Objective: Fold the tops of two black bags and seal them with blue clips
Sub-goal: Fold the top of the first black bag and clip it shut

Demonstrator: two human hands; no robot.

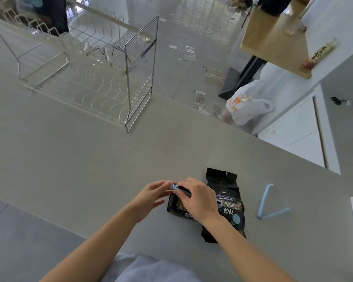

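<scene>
Two black bags lie on the grey counter (90, 159). The smaller, left bag (176, 208) is mostly under my right hand (196, 197), which presses a blue clip (174, 187) across its folded top. My left hand (151, 197) pinches the clip's left end with fingertips. The larger black bag (227, 202) lies just to the right, flat, its top unfolded and crinkled. A second blue clip (268, 202) lies spread in a V on the counter, right of that bag, apart from both hands.
A wire dish rack (86, 78) stands at the back left of the counter. The counter's far edge runs diagonally behind the bags. Beyond it are a white plastic bag (247, 104) on the floor, white cabinets (298, 135) and a wooden shelf (277, 37).
</scene>
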